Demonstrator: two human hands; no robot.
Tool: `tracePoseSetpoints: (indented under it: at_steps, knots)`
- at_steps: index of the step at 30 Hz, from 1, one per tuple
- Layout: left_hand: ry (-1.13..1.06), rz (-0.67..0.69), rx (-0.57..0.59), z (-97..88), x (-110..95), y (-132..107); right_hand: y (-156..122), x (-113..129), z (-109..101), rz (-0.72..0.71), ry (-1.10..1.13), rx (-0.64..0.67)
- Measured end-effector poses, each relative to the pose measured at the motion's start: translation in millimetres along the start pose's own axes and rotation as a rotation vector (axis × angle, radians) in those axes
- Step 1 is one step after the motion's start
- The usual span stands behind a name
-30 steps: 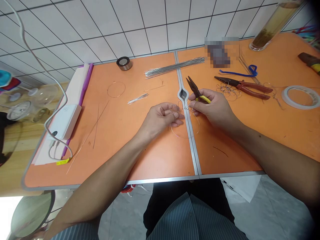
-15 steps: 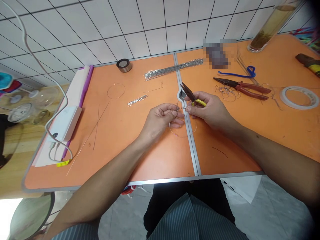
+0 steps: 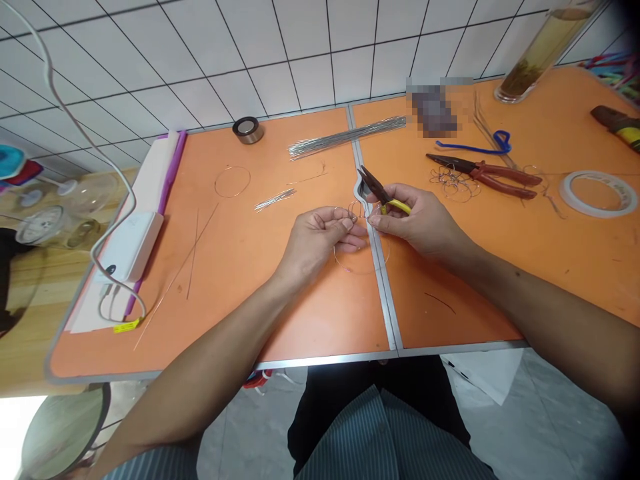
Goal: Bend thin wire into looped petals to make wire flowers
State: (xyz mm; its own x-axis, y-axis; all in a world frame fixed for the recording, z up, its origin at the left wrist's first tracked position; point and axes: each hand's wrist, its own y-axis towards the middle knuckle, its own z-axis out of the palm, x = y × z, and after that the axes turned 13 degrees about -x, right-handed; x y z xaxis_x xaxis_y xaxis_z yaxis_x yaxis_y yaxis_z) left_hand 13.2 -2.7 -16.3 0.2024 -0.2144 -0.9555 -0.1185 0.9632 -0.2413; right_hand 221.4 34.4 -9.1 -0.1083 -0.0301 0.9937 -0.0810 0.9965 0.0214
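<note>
- left hand [image 3: 317,239]: fingertips pinched together on a thin wire loop [image 3: 356,265], mid-table at the seam
- right hand [image 3: 416,221]: fingers clamped around yellow-handled needle-nose pliers [image 3: 397,205], tips at the wire
- bent wire tangle [image 3: 454,185] at 2 o'clock, beside red-handled pliers [image 3: 505,175]
- straight wire bundle [image 3: 345,139] at 12 o'clock, unbent
- single wire ring [image 3: 233,181] at 10 o'clock

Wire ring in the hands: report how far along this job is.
Done, it seems: a tangled pile of bent wire and a plain wire ring already lie shaped. In hand: the left hand pinches a thin wire ring while the right hand holds yellow-handled needle-nose pliers. Left: the bundle of straight silver wires looks unworked.
</note>
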Motion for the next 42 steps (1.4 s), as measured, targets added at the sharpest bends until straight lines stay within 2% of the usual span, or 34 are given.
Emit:
tracePoseSetpoints:
  at_steps: [4, 11, 18, 30, 42]
  knots:
    - [0.034, 0.006, 0.020, 1.7, -2, -2, -1, 0, 4, 0.018, 0.039, -0.015]
    - [-0.031, -0.060, 0.085, 1.5, 5, -1, 0, -3, 1, 0.029, 0.082, 0.011]
    - [-0.013, -0.072, 0.054, 2.5, 4, -1, 1, -2, 1, 0.075, 0.086, 0.022]
    - [0.023, 0.000, 0.100, 2.8, 3, -2, -1, 2, 0, 0.112, 0.064, 0.022]
    - [-0.004, -0.056, 0.074, 4.7, 2, -3, 2, -7, 0, 0.175, 0.121, 0.099]
